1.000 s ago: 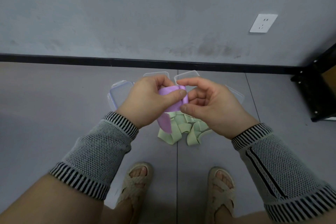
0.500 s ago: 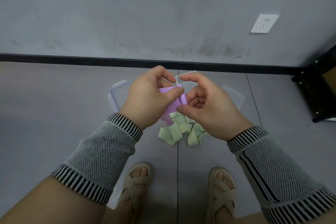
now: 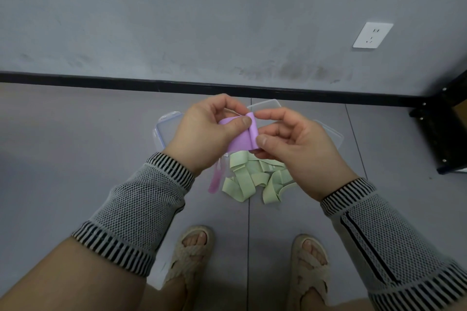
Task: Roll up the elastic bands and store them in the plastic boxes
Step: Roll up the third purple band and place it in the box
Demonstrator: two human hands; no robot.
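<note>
I hold a purple elastic band (image 3: 241,139) in the air above the floor. My right hand (image 3: 295,149) pinches its small rolled end between thumb and forefinger. My left hand (image 3: 207,136) grips the flat part beside the roll, thumb on top. The band's loose tail (image 3: 214,180) hangs below my left wrist. A heap of pale green elastic bands (image 3: 255,177) lies on the floor under my hands. Clear plastic boxes lie behind them: one at the left (image 3: 165,129), one at the back (image 3: 265,105), one at the right (image 3: 329,131), all partly hidden by my hands.
Grey tiled floor (image 3: 75,146) meets a grey wall with a black skirting board (image 3: 101,82). A white socket (image 3: 372,35) sits on the wall. A black metal rack leg (image 3: 439,129) stands at the right. My sandalled feet (image 3: 192,255) are below.
The roll at the band's end has grown tighter and shifted right. Both hands moved slightly up and apart, and the band's loose tail now hangs lower beside my left wrist.
</note>
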